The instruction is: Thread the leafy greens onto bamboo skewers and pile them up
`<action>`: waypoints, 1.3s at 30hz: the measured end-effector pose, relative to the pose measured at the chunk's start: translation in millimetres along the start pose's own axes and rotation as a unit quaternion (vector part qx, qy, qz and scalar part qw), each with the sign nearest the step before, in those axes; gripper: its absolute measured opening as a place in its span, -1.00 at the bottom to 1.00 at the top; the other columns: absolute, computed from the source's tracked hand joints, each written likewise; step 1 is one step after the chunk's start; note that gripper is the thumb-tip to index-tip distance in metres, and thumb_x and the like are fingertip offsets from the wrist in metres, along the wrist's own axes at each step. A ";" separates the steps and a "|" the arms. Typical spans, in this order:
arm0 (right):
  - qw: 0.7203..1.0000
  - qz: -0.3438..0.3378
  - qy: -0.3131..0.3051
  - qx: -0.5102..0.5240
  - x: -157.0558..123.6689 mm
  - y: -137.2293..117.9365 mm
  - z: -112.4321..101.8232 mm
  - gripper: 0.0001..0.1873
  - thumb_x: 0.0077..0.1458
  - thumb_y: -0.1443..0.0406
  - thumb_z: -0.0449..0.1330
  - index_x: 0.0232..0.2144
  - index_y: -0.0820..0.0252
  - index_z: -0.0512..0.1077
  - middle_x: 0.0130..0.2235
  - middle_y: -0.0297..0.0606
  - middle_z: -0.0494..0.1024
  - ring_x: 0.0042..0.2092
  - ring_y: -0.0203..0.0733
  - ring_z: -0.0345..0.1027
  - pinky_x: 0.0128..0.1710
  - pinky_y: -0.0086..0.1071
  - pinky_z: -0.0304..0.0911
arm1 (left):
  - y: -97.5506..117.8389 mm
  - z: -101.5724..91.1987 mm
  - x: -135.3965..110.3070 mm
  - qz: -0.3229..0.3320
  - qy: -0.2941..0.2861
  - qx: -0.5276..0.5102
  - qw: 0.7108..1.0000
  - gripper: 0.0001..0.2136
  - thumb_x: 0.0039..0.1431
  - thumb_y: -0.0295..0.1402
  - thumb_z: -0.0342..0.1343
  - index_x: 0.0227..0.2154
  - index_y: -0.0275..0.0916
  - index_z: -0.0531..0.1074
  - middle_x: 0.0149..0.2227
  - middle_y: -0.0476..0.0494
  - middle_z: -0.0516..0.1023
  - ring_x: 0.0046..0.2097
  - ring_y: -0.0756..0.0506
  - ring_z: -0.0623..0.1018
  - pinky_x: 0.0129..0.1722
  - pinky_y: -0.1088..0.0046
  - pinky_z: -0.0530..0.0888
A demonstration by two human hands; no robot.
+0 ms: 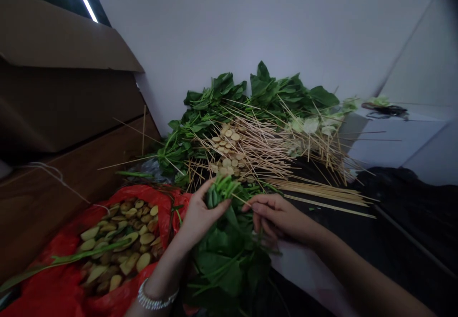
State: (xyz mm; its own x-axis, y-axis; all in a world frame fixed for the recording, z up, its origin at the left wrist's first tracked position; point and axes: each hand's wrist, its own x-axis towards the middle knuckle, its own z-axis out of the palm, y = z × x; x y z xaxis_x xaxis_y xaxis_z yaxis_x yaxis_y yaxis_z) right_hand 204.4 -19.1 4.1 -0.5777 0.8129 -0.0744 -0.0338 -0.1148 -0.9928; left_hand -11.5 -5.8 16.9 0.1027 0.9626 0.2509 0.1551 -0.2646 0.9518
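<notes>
My left hand [202, 214] is closed around a bunch of leafy greens [234, 255], whose cut stems point up and whose broad leaves hang below. Between the thumb and finger of my right hand [275, 214] is a thin wooden skewer [242, 199], its far end reaching the stems in my left hand. Just beyond lie skewers threaded with potato slices [229, 135]. To their right is a stack of bare skewers [318, 190]. More leafy greens [222, 88] are heaped behind them against the wall.
At lower left, a red plastic bag [46, 269] holds many loose potato slices [132, 231]. A cardboard box [67, 102] stands at left. Skewers with pale cabbage-like leaves [311, 126] lie at right. Black plastic [408, 197] is at far right, and a white wall [250, 21] rises behind.
</notes>
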 end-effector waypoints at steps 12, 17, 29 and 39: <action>0.999 -0.023 0.040 0.008 -41.1 -33.6 -28.1 -0.72 0.24 0.14 0.12 -0.28 0.26 0.45 -0.59 -0.41 0.43 -0.73 -0.55 -0.06 -0.74 -0.58 -0.24 | -5.6 -9.6 2.1 0.129 0.130 0.043 0.982 -0.16 -0.06 -0.28 0.35 0.29 -0.04 0.08 0.33 -0.16 0.16 0.32 -0.24 0.21 0.31 0.17 0.15; 0.978 -0.148 0.148 0.022 -34.7 -61.2 -40.5 -0.76 0.18 0.16 0.21 -0.20 0.19 0.51 -0.52 -0.37 0.47 -0.67 -0.53 -0.02 -0.67 -0.53 -0.18 | -11.0 -4.8 3.9 0.122 0.115 0.025 0.986 -0.10 -0.02 -0.20 0.31 0.33 -0.09 -0.07 0.23 -0.29 0.30 0.24 -0.27 0.32 0.18 0.10 0.31; 0.913 -0.308 0.245 -0.102 83.4 -117.4 -68.1 -0.81 0.13 0.26 0.21 -0.22 0.22 0.52 -0.45 -0.33 0.56 -0.61 -0.46 0.18 -0.67 -0.56 0.03 | -20.6 8.8 -0.8 0.101 0.082 0.055 0.990 -0.37 0.11 -0.32 0.19 0.24 -0.14 0.15 0.07 -0.25 0.45 0.10 -0.21 0.46 0.06 0.16 0.42; 0.845 -0.200 0.249 -0.429 236.6 -112.9 -40.9 -0.73 0.27 0.33 0.02 -0.22 0.28 0.53 -0.43 -0.27 0.62 -0.50 -0.34 0.42 -0.42 -0.52 0.27 | -22.1 4.6 -2.6 0.113 0.091 0.105 0.984 -0.46 0.15 -0.39 0.15 0.20 -0.12 0.21 0.06 -0.19 0.46 0.03 -0.15 0.50 0.07 0.20 0.42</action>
State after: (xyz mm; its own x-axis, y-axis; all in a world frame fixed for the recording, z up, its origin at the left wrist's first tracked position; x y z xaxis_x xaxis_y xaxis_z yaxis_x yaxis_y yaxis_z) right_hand 104.9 209.5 94.7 -0.2387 0.8531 0.4640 0.5821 0.5081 -0.6348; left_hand -10.7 -2.7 -5.6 -0.0157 0.8670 0.4981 0.3505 -0.4618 0.8148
